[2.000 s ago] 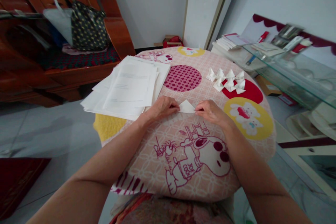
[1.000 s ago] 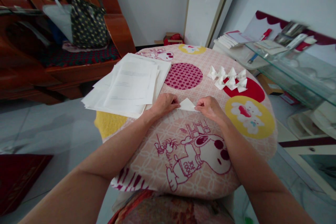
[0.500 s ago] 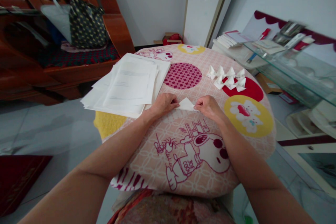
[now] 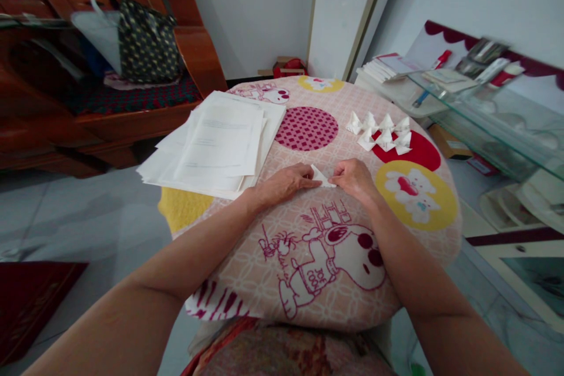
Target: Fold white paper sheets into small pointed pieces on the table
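Note:
A small folded piece of white paper [image 4: 323, 178] lies on the round table between my two hands. My left hand [image 4: 291, 181] grips its left side, the fingers closed over that part and hiding it. At the paper's right corner, my right hand [image 4: 352, 178] pinches with thumb and fingers. Several folded paper pieces [image 4: 385, 140] with pointed tips stand in two rows beyond my right hand. A stack of white paper sheets [image 4: 220, 141], the top one with faint print, rests beyond my left hand.
A patterned cloth [image 4: 273, 270] covers the round table. To the right, a glass shelf [image 4: 493, 117] holds papers and cups close to the table edge. A wooden bench [image 4: 202, 64] with a dotted bag [image 4: 147, 41] stands at the left. A red box [image 4: 39, 305] is on the floor.
My left hand has moved right over the paper and now covers its left part, so less of the triangle shows. My right hand stays at the right corner.

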`<state>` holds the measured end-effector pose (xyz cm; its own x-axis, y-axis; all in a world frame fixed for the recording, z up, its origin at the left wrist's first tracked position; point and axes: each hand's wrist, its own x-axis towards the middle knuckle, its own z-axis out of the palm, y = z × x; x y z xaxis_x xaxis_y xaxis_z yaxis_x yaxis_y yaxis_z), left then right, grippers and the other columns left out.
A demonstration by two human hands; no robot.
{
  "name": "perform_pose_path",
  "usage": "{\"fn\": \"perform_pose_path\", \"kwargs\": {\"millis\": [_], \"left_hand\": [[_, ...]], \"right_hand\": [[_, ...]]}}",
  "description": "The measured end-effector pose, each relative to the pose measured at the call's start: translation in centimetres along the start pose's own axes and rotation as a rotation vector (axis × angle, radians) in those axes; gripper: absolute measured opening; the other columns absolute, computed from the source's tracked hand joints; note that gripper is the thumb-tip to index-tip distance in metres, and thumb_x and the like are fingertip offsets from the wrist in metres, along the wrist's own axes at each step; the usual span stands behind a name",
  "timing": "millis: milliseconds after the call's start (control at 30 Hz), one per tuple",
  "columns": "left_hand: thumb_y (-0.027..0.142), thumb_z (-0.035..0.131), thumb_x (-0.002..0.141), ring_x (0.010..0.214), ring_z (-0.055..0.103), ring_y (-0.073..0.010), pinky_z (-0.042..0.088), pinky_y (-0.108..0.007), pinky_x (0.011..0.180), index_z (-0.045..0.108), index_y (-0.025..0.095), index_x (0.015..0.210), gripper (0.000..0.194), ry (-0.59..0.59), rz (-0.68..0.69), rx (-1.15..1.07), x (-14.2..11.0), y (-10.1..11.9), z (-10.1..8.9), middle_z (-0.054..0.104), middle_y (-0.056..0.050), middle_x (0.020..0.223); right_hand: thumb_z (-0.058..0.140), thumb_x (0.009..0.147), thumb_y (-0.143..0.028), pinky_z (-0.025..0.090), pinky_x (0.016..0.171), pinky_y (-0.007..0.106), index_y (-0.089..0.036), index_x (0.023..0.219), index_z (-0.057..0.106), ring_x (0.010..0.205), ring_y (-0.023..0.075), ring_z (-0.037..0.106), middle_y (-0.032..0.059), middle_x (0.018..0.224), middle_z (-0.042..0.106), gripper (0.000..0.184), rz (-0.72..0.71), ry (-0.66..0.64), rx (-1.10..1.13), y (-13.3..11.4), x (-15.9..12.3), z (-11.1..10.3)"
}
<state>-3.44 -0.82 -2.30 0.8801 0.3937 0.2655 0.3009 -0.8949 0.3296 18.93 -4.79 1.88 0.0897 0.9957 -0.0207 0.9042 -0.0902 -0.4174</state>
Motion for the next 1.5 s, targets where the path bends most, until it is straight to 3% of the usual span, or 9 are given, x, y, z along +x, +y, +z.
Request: {"fn": "perform_pose_path", "kwargs": {"millis": [133,233,433,800,1133,1333,1500], "left_hand": [[0.018,0.042,0.102,0.096,0.056,-0.0195,0.047,-0.033,0.088,0.070,0.027,0.124,0.037,-0.037,-0.028,-0.009,0.2,0.3,-0.3,0.063,-0.009,0.105],[0.016,0.043,0.099,0.098,0.056,-0.0195,0.046,-0.032,0.090,0.072,0.029,0.122,0.038,-0.062,-0.080,-0.024,0.3,0.6,-0.4,0.063,-0.009,0.108],[0.013,0.050,0.094,0.100,0.059,-0.0194,0.047,-0.032,0.091,0.074,0.030,0.122,0.040,-0.040,-0.127,-0.117,0.1,0.6,-0.5,0.066,-0.008,0.109],[0.010,0.048,0.094,0.102,0.061,-0.0191,0.049,-0.032,0.093,0.075,0.029,0.123,0.043,-0.080,-0.145,-0.088,-0.1,0.8,-0.8,0.066,-0.008,0.115],[0.013,0.049,0.095,0.105,0.063,-0.0191,0.051,-0.033,0.095,0.076,0.028,0.120,0.039,-0.027,-0.140,-0.147,-0.2,0.6,-0.7,0.069,-0.009,0.117],[0.011,0.051,0.094,0.103,0.063,-0.0183,0.051,-0.032,0.093,0.076,0.029,0.121,0.040,-0.031,-0.149,-0.124,-0.2,0.6,-0.7,0.070,-0.008,0.115],[0.005,0.048,0.090,0.104,0.065,-0.0178,0.051,-0.031,0.093,0.078,0.026,0.114,0.044,0.000,-0.152,-0.106,0.0,0.8,-0.6,0.070,-0.007,0.114]], "right_hand": [[0.067,0.078,-0.015,0.042,0.064,0.026,-0.018,0.081,0.078,0.070,0.0170,0.065,0.0045,0.076,0.075,0.012,-0.097,0.129,0.105,-0.7,-0.4,0.2],[0.063,0.077,-0.014,0.041,0.061,0.025,-0.016,0.075,0.077,0.063,0.0150,0.061,0.0028,0.067,0.071,0.014,-0.174,0.017,0.235,-0.8,-0.4,0.8],[0.063,0.070,-0.010,0.039,0.055,0.023,-0.015,0.069,0.073,0.056,0.0128,0.057,-0.0004,0.058,0.064,0.011,-0.053,-0.156,0.325,0.4,0.4,1.7],[0.069,0.066,-0.012,0.036,0.053,0.025,-0.016,0.065,0.071,0.056,0.0132,0.057,-0.0001,0.057,0.064,0.004,-0.025,-0.168,0.178,-0.5,0.3,1.3],[0.066,0.063,-0.009,0.032,0.041,0.020,-0.017,0.056,0.063,0.038,0.0086,0.047,-0.0030,0.042,0.055,0.011,0.131,-0.292,0.267,2.2,0.3,-0.9],[0.064,0.071,-0.015,0.040,0.047,0.021,-0.015,0.071,0.068,0.047,0.0101,0.055,0.0013,0.057,0.066,0.004,0.026,-0.178,0.540,1.0,0.2,-0.3],[0.063,0.069,-0.009,0.039,0.053,0.022,-0.015,0.067,0.069,0.055,0.0122,0.057,-0.0007,0.058,0.064,0.009,-0.119,-0.143,0.383,-0.9,0.2,1.8]]}}
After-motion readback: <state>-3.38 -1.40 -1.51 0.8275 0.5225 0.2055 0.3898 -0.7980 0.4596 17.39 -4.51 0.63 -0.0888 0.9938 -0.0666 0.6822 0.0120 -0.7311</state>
